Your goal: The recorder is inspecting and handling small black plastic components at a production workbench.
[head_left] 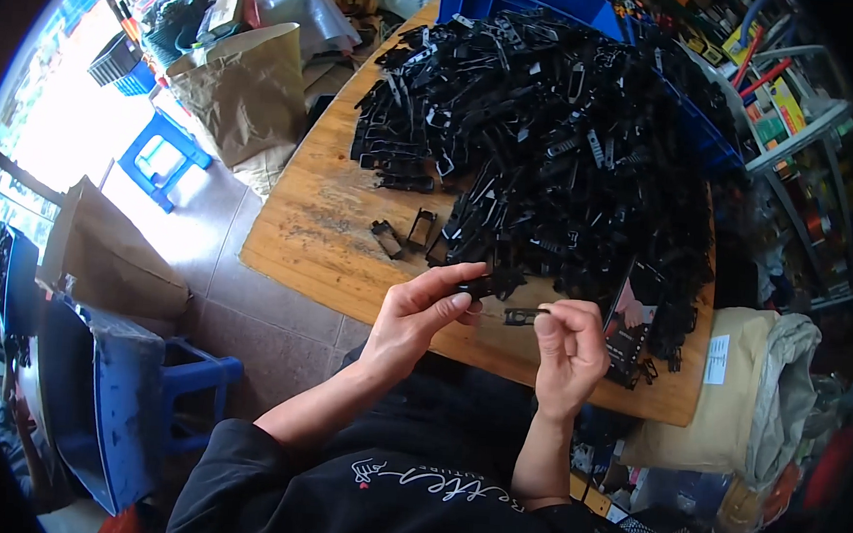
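Just over the near edge of the wooden table, my left hand (412,314) pinches a small black plastic piece (480,287) between thumb and fingers. To its right, my right hand (573,359) is closed on a slim black plastic clip (521,317), which points toward the left hand. The two pieces are apart. Behind them spreads a big heap of black plastic parts (551,147), many with slots and frames. Two loose black frame pieces, one rectangular (422,227) and one tilted (386,239), lie on the wood left of the heap.
The wooden table (302,225) has a worn left side. Blue crates (540,2) stand behind the heap. Paper sacks (242,89) and a blue stool (165,158) are on the floor at left. A stuffed sack (691,419) leans at the right edge; a crowded shelf (801,138) rises behind.
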